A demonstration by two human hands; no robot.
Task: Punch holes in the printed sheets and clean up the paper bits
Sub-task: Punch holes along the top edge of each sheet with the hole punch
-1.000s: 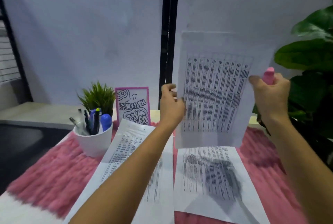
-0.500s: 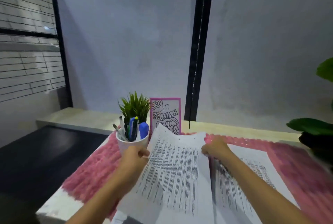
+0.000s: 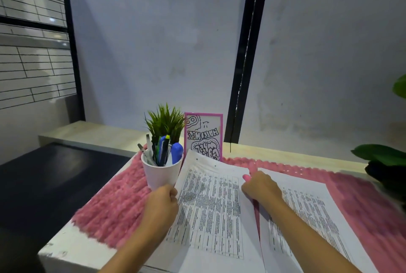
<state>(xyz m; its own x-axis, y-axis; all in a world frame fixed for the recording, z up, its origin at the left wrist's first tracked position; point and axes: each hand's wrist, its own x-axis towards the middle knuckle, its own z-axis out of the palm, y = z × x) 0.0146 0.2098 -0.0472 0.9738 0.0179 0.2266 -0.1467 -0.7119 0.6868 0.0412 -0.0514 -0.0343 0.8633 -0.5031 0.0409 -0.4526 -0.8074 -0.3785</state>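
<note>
A printed sheet [image 3: 211,204] with dense table text lies on the left pile over the pink mat [image 3: 114,207]; two small holes show near its far edge. My left hand [image 3: 161,204] pinches that sheet's left edge. My right hand [image 3: 260,188] rests at the sheet's right edge with its fingers curled round a small pink hole punch [image 3: 246,177], of which only the tip shows. A second printed sheet [image 3: 307,213] lies flat to the right, partly under my right forearm.
A white cup [image 3: 161,176] of pens stands just beyond my left hand, with a small green plant [image 3: 165,122] and a pink-framed card [image 3: 203,137] behind it. Dark leaves [image 3: 382,157] hang over the right end. The table's left edge drops to a dark floor.
The sheet I held up in the air has come down onto the left pile, and both hands came down with it. My view has swung left and up.
</note>
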